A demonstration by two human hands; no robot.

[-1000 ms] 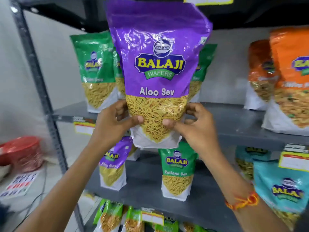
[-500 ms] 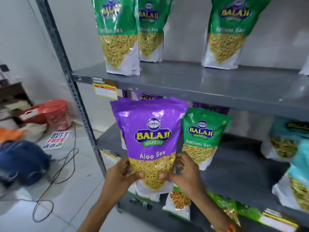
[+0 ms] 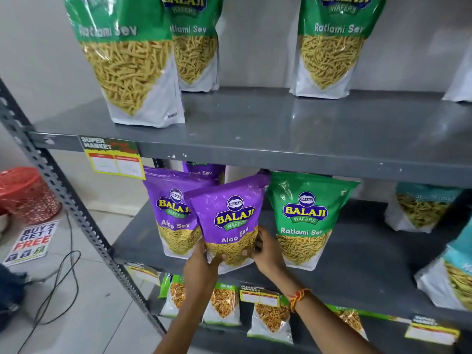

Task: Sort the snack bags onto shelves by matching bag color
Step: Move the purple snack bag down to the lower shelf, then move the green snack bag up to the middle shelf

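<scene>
A purple Aloo Sev bag (image 3: pixel 231 215) leans tilted on the middle shelf (image 3: pixel 357 272), gripped at its lower corners by my left hand (image 3: pixel 201 267) and my right hand (image 3: pixel 267 254). Just left of it stands another purple bag (image 3: pixel 169 210), and a third purple bag (image 3: pixel 203 169) shows behind. A green Ratlami Sev bag (image 3: pixel 305 221) stands right beside my right hand. Three green bags (image 3: pixel 125 57) line the upper shelf (image 3: pixel 281 134).
Teal bags (image 3: pixel 421 210) stand at the right of the middle shelf. Small green-topped packs (image 3: pixel 222 305) fill the lower shelf. A slotted metal upright (image 3: pixel 63 198) frames the left. On the floor lie a red basket (image 3: pixel 25 195), a sign and a black cable (image 3: pixel 58 279).
Both hands carried the purple bag down from the upper shelf level and in under it, onto the middle shelf between the purple and green bags. The camera tilted down.
</scene>
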